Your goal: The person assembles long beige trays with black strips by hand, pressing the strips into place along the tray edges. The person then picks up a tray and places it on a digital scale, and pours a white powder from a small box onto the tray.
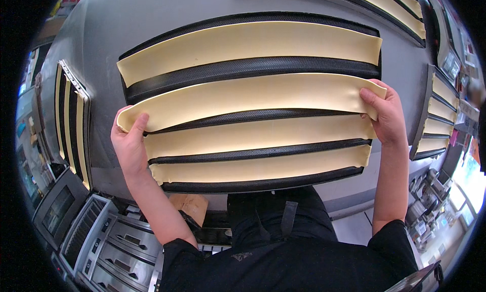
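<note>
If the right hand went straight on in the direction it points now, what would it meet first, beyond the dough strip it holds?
Past that dough strip, the right hand would probably meet the black tray first, at its bare band near the right end; the height between them is unclear.

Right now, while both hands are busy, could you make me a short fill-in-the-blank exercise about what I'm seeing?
1. The left hand and the right hand each grip one ____ of the same dough strip.
2. The perforated tray in front of the person is ____ in colour.
3. Between the held strip and the person's body, the tray bears ____ other strips.
4. Beyond the held strip, the tray bears just ____ strip.

Missing words: end; black; two; one.
</note>
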